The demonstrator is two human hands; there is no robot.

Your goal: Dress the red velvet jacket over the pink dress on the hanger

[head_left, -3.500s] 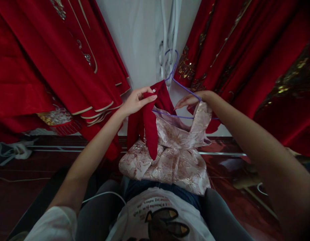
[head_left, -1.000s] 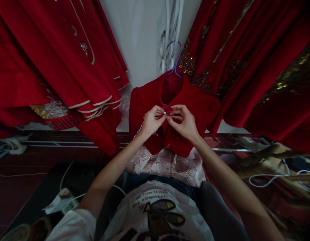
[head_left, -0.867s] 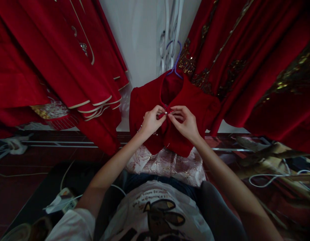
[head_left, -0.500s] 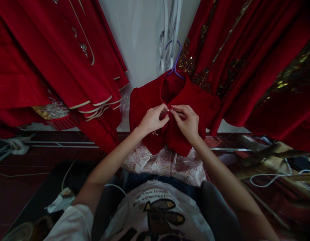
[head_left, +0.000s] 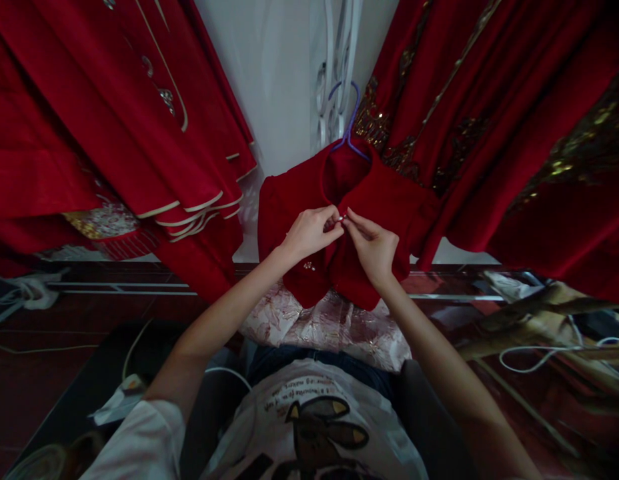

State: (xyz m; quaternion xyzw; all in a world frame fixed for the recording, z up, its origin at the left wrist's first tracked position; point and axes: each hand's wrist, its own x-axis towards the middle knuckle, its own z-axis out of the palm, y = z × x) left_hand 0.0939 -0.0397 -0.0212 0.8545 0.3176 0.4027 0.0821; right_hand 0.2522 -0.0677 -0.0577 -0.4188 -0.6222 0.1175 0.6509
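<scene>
A short red jacket point(head_left: 389, 200) hangs on a purple hanger point(head_left: 348, 127) in front of me, over a pink and gold brocade dress point(head_left: 334, 323) whose skirt shows below it. My left hand point(head_left: 309, 233) pinches the jacket's left front edge just under the collar. My right hand point(head_left: 372, 243) pinches the right front edge against it. A small pearl-like button point(head_left: 341, 218) sits between my fingertips where the two edges meet. Another small bead fastening point(head_left: 308, 266) shows lower on the left front.
Red embroidered garments point(head_left: 114, 133) hang at left and further red garments point(head_left: 489, 120) at right, close on both sides. A white wall with a white ornament point(head_left: 334, 73) is behind. On the dark floor lie white cables point(head_left: 539, 353), a power strip point(head_left: 119, 400) and cloth.
3.5 s ago the jacket was only half on the hanger with the pink dress exposed. It now hangs fully over the dress, and both hands have closed in at the collar front.
</scene>
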